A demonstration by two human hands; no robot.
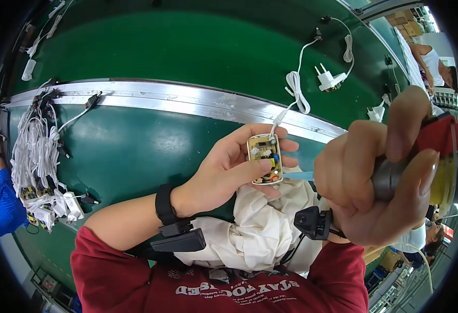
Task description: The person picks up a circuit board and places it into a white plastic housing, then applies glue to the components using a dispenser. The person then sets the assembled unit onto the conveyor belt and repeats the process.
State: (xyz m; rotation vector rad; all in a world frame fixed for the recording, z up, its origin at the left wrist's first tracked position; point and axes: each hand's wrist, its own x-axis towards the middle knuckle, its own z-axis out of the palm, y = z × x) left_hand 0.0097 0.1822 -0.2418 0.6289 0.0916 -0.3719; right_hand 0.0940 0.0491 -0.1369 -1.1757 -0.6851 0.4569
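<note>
My left hand (216, 169) holds an opened white power adapter (257, 151), its circuit board facing up and the thumb pressed on the components. A white cord runs from the adapter's far end over the metal rail. Close to the camera, my right hand (365, 172) is wrapped around a tool with a grey body (388, 177), a red part and a translucent yellow part. From that fist a thin light-blue tip (298, 176) points left to the adapter's lower right edge. Whether the tip touches the board I cannot tell.
A heap of white corded adapters (38, 135) lies on the green bench at left. Beyond a metal rail (150, 91), more corded adapters rest on a green surface, including a white plug (329, 78). White cloth (260, 224) covers my lap. Other people are at left and right.
</note>
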